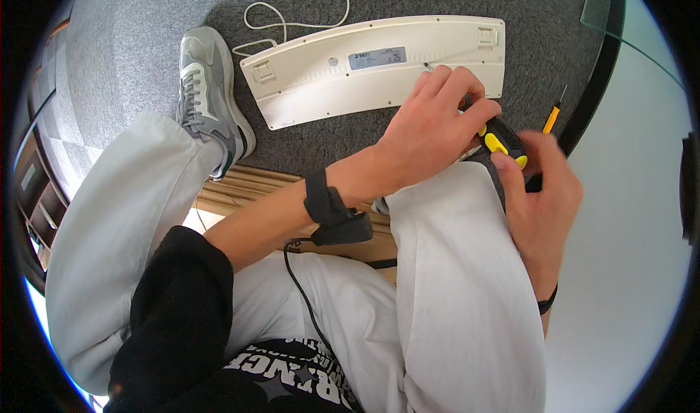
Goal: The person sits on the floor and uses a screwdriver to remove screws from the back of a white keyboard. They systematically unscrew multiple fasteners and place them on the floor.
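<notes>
A white, curved keyboard (306,96) lies upside down on the carpet, with screw holes, flip-out feet and a grey label showing. My right hand (543,187) is closed around the rear of a black and yellow screwdriver (503,142). My left hand (437,125) reaches over the keyboard's near right edge with curled fingers. Its thumb meets the front end of the screwdriver handle, and the fingers hide most of what lies beyond. A thin dark tip shows just past those fingertips, over the keyboard's back.
A small orange screwdriver (554,114) lies on the carpet to the right. Beside it runs the dark edge of a white surface (620,216). The keyboard's pale cable (313,25) loops behind it. My grey shoe (208,85) stands at its left, near wooden slats (262,183).
</notes>
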The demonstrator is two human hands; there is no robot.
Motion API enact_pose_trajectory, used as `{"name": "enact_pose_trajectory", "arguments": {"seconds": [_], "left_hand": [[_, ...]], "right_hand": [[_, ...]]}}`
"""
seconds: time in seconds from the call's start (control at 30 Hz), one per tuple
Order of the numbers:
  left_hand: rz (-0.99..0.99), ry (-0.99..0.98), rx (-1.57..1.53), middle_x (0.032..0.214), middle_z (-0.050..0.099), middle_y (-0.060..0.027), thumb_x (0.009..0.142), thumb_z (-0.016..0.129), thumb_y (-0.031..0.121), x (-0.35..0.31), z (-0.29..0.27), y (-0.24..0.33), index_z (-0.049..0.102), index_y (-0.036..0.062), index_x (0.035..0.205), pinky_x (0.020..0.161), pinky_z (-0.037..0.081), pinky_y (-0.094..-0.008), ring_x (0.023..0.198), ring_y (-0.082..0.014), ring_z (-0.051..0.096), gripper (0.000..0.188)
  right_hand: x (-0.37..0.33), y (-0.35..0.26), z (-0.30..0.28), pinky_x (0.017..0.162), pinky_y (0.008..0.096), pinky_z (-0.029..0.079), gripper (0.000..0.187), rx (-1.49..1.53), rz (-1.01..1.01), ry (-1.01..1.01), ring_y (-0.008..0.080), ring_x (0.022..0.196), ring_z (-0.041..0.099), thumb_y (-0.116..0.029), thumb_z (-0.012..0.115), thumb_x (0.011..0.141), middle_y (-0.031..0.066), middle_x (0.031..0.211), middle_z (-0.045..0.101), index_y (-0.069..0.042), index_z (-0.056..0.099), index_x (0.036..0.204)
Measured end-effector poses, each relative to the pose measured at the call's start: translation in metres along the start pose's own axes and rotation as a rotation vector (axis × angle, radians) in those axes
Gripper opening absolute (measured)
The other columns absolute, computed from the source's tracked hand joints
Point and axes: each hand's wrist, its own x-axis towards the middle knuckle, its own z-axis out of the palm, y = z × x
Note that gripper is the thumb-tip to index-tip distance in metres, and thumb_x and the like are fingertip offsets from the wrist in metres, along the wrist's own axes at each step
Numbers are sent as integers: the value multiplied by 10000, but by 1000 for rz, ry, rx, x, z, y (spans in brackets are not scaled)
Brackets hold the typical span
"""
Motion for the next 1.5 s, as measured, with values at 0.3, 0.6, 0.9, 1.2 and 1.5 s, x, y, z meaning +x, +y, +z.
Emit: {"name": "enact_pose_trajectory", "arguments": {"seconds": [0.3, 0.6, 0.9, 1.2, 1.5], "left_hand": [[58, 90, 0, 1237, 566, -98, 771, 732, 84, 1, 3, 5, 558, 66, 1245, 900, 430, -408, 1116, -281, 532, 506], [41, 29, 13, 1112, 594, -67, 648, 786, -1, -2, 4, -4, 656, 107, 1160, 841, 493, -369, 1043, -278, 554, 539], [66, 37, -12, 1203, 603, -100, 715, 778, 12, 7, -11, -34, 593, 111, 1291, 944, 477, -401, 1103, -332, 556, 612], [43, -49, 92, 1024, 630, -72, 818, 718, 22, 11, -20, -68, 668, 98, 1104, 838, 510, -389, 959, -293, 606, 300], [-112, -24, 159, 1025, 626, -81, 905, 633, 4, 8, -38, -103, 677, 81, 1116, 800, 530, -361, 931, -252, 637, 229]], "right_hand": [[13, 8, -3, 783, 364, 513, 478, -138, -584, 60, 284, 1009, 592, 122, 681, 737, 136, 1138, 589, -79, 684, 1170], [4, -6, -3, 745, 341, 511, 383, 85, 114, -121, 272, 941, 608, -69, 796, 769, 116, 1096, 608, -46, 672, 1131], [17, 4, 6, 830, 370, 491, 436, -110, -591, 142, 325, 1001, 567, 42, 732, 731, 111, 1109, 606, -38, 646, 1150], [17, -5, 21, 772, 410, 504, 406, 64, -150, 46, 351, 973, 609, -162, 733, 886, 179, 1140, 560, -51, 607, 1256], [30, 8, 11, 836, 377, 497, 468, -82, -470, 125, 323, 989, 607, -33, 688, 865, 158, 1197, 588, -60, 575, 1319]]}}
